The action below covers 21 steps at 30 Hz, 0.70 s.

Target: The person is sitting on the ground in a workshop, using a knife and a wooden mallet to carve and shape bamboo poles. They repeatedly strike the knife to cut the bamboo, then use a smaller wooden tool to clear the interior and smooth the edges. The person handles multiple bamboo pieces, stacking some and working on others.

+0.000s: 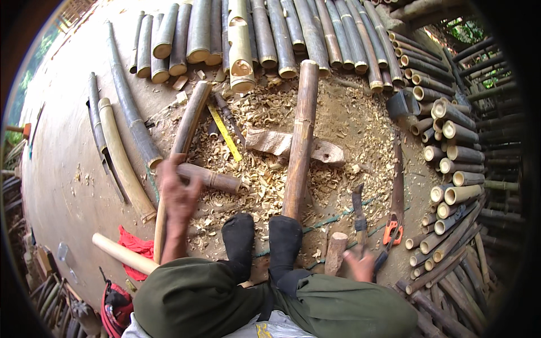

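Blurred by motion, my left hand [179, 188] is over a brown pole [190, 121] and the near end of a short brown round piece [214, 178]; its grip cannot be made out. A pale stick [160, 228] runs down beside the left wrist. My right hand [360, 265] is low on the right, thumb and fingers apart, at the lower end of a knife-like tool [359, 211] with a curved wooden part and a dark band. Whether it touches the tool is unclear. Beside it stands a short log piece [336, 253].
A thick bamboo pole [301, 138] lies across a carved wood block [270, 142] among shavings. A yellow ruler [225, 134] lies nearby. A handsaw [396, 186] with an orange handle is at right. Bamboo tubes [199, 34] line the back; more are stacked [462, 152] at right.
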Motion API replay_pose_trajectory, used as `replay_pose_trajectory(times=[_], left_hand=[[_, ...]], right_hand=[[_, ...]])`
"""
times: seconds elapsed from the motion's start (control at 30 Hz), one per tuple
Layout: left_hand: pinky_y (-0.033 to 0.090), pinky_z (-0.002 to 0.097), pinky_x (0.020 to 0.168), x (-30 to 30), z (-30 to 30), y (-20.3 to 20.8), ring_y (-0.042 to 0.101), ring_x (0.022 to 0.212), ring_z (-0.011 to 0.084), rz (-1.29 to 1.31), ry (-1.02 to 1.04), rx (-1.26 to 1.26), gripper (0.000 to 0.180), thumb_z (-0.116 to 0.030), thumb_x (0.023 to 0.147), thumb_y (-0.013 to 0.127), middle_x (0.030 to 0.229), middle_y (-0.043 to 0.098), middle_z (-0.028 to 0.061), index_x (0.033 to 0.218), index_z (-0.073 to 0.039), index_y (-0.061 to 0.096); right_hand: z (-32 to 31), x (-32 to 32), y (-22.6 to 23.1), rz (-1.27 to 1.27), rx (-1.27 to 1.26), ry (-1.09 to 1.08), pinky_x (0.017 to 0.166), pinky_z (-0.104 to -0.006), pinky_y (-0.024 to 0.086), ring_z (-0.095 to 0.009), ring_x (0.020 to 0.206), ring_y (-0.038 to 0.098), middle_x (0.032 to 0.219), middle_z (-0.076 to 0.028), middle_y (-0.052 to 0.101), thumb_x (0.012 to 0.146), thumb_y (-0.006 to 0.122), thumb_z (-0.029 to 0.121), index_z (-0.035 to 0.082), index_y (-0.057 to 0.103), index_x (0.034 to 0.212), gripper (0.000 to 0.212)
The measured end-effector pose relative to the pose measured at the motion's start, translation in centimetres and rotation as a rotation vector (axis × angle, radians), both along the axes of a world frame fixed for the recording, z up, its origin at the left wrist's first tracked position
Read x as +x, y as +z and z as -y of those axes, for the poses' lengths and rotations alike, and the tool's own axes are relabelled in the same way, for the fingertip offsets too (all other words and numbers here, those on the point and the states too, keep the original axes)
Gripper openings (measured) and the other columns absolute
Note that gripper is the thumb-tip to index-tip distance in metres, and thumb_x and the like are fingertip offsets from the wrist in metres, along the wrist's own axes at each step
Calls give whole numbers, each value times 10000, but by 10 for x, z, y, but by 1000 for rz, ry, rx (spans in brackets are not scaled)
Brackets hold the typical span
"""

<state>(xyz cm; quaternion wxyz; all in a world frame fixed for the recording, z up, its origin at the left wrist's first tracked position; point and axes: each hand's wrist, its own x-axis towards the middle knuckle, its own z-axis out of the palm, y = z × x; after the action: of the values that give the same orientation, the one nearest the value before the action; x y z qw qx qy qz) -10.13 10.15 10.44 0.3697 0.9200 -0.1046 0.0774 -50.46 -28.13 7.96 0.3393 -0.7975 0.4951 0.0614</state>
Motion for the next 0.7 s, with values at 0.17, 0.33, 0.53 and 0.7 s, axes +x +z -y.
replay_pose_trajectory(times=[0.17,0.33,0.53,0.7], left_hand=[[551,509,1090,-42,120,-50,641,1275,392,-874,-404,-168,726,-333,851,856,1434,605,295,1414,40,589],[569,479,864,-71,170,-129,722,983,375,-829,-519,-341,761,-464,713,920,1072,723,291,1111,122,642],[568,493,840,-81,175,-118,717,921,377,-838,-523,-209,717,-469,704,932,970,714,276,1048,94,652],[590,393,749,-91,189,-123,742,810,247,-797,-543,-317,656,-392,744,918,895,757,183,1127,92,698]], right_hand=[[-97,-70,-67,-289,-3,-197,750,-450,558,-306,790,704,948,-169,733,754,912,267,-56,678,1101,528],[-109,-77,-76,-297,27,-206,695,-430,541,-282,740,679,933,-155,714,759,886,227,-48,647,1144,530],[-106,-82,-82,-295,66,-219,630,-405,521,-252,680,650,914,-137,691,765,855,178,-38,609,1195,541],[-105,-82,-78,-278,98,-230,575,-385,504,-227,631,625,898,-123,672,770,829,137,-30,577,1238,558]])
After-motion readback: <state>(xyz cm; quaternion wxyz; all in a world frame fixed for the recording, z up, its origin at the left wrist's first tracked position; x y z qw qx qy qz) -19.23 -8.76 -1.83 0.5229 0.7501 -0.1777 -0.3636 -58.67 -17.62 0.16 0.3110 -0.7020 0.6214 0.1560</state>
